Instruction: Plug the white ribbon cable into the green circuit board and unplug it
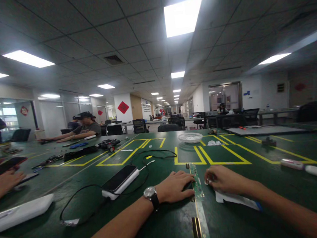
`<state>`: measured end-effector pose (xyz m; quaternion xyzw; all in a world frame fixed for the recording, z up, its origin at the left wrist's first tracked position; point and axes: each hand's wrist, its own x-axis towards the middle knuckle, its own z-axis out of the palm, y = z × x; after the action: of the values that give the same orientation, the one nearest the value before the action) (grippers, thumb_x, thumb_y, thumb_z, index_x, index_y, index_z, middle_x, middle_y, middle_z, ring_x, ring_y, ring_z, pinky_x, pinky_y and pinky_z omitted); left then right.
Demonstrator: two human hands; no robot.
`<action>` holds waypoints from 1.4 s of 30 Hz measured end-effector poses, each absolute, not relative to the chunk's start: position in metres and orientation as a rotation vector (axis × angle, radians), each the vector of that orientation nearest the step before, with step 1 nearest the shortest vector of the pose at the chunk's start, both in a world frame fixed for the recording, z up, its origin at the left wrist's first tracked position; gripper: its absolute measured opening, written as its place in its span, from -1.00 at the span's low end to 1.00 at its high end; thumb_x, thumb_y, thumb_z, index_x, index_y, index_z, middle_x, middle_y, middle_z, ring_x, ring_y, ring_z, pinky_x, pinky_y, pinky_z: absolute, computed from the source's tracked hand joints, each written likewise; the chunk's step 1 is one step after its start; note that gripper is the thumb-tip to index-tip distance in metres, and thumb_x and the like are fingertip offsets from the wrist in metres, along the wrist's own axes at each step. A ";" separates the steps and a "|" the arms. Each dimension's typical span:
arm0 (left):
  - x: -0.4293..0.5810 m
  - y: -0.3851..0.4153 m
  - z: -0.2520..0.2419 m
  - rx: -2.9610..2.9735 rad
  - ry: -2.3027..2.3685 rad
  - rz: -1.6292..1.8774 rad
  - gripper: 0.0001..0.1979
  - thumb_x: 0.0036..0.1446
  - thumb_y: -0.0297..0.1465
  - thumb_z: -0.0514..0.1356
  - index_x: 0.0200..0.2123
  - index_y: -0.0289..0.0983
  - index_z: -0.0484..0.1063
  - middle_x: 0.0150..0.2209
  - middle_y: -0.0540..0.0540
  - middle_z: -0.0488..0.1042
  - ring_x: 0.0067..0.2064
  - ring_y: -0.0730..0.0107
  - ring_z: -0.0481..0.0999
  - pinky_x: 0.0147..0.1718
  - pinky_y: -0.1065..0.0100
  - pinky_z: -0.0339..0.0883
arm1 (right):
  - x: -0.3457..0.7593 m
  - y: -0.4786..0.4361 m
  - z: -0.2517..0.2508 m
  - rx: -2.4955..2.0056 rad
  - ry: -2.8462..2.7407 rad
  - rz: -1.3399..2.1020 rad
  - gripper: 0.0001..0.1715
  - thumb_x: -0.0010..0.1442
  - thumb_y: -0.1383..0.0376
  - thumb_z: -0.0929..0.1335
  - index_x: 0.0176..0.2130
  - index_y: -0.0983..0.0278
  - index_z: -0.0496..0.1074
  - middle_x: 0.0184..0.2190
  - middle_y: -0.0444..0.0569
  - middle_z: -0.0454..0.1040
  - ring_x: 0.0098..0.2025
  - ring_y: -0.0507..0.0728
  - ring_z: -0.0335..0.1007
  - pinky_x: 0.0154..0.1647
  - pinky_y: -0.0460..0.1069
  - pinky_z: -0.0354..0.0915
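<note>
A long, narrow green circuit board [196, 183] lies lengthwise on the green table, running toward my body. My left hand [175, 186], with a watch on its wrist, rests palm down, its fingers stretched out to the board's left edge. Just right of the board, my right hand [219, 177] is closed in a pinch; a small pale bit shows at its fingertips, too small to name. Under the right wrist lies a white strip of paper or film [236, 198] with a blue end. A dark, shiny part [196, 227] sits along the board's near left side.
Left of my hands, a phone [120, 178] lies on a white block with a black cable [80, 189]. Farther off stand a white basket [190, 137] and yellow tape outlines [226, 164]. A white bottle-like item [304, 167] lies right. Another person's hand [2, 185] is at far left.
</note>
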<state>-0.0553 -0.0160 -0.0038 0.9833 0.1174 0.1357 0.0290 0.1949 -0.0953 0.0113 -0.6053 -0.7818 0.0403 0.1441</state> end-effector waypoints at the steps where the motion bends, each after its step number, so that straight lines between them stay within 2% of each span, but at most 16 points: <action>1: -0.055 -0.016 -0.004 3.034 0.365 0.419 -0.57 0.34 -0.10 0.05 0.18 -0.14 0.25 0.22 -0.12 0.31 0.17 0.09 0.32 0.08 0.05 0.23 | 0.193 -0.095 0.010 -1.738 -2.246 0.114 -0.74 0.07 0.32 0.33 -0.21 0.22 0.54 -0.28 -0.03 0.50 -0.24 0.15 0.41 -0.24 -0.02 0.24; 11: -0.056 -0.016 -0.004 3.029 0.344 0.448 -0.57 0.34 -0.09 0.05 0.17 -0.11 0.27 0.19 -0.13 0.35 0.14 0.07 0.34 0.06 0.07 0.24 | 0.182 -0.100 0.009 -1.678 -2.234 0.095 -0.79 0.15 0.28 0.32 -0.22 0.21 0.53 -0.26 -0.03 0.47 -0.19 0.16 0.38 -0.19 0.01 0.22; 19: -0.056 -0.014 -0.005 3.013 0.324 0.438 -0.57 0.34 -0.10 0.05 0.19 -0.09 0.25 0.20 -0.12 0.34 0.16 0.06 0.33 0.07 0.03 0.21 | 0.180 -0.096 0.005 -1.705 -2.195 0.055 -0.82 0.11 0.33 0.33 -0.26 0.25 0.50 -0.29 -0.04 0.48 -0.23 0.14 0.37 -0.22 -0.01 0.20; 27: -0.055 -0.011 -0.005 2.942 0.288 0.382 -0.59 0.35 -0.15 0.06 0.21 -0.09 0.24 0.29 -0.11 0.24 0.26 0.06 0.22 0.13 -0.01 0.12 | 0.182 -0.093 0.002 -1.536 -2.267 0.066 -0.86 0.18 0.32 0.31 -0.25 0.25 0.45 -0.29 -0.05 0.46 -0.23 0.12 0.34 -0.20 -0.02 0.19; 31: -0.053 -0.008 -0.003 2.880 0.312 0.324 -0.58 0.33 -0.18 0.09 0.21 -0.08 0.23 0.30 -0.11 0.21 0.30 0.06 0.16 0.17 -0.03 0.06 | 0.186 -0.090 0.001 -1.477 -2.308 0.028 -0.98 0.15 0.37 0.31 -0.33 0.26 0.36 -0.37 -0.10 0.40 -0.31 0.08 0.30 -0.27 -0.05 0.16; 34: -0.051 -0.008 -0.003 2.860 0.332 0.308 -0.58 0.32 -0.20 0.10 0.21 -0.08 0.23 0.31 -0.12 0.19 0.31 0.06 0.15 0.19 -0.05 0.01 | 0.185 -0.089 0.000 -1.473 -2.311 -0.001 -0.96 0.15 0.36 0.32 -0.34 0.26 0.31 -0.37 -0.11 0.38 -0.32 0.08 0.28 -0.29 -0.05 0.15; 40: -0.052 -0.009 -0.004 2.868 0.315 0.336 -0.59 0.32 -0.21 0.10 0.20 -0.10 0.25 0.33 -0.11 0.17 0.32 0.07 0.14 0.20 -0.06 -0.01 | 0.184 -0.090 0.001 -1.491 -2.294 0.034 -0.98 0.19 0.34 0.32 -0.33 0.26 0.36 -0.37 -0.10 0.42 -0.29 0.09 0.32 -0.26 -0.04 0.19; 42: -0.054 -0.010 -0.002 2.854 0.324 0.339 -0.59 0.32 -0.19 0.09 0.19 -0.10 0.26 0.35 -0.12 0.13 0.32 0.05 0.13 0.19 -0.06 0.01 | 0.188 -0.089 0.005 -1.471 -2.283 0.091 -0.93 0.21 0.29 0.34 -0.27 0.25 0.41 -0.31 -0.08 0.46 -0.24 0.12 0.36 -0.21 -0.02 0.23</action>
<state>-0.0539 -0.0103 -0.0024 0.9791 0.1110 0.1164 0.1244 0.1877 -0.0889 0.0047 -0.5292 -0.8213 0.0327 0.2105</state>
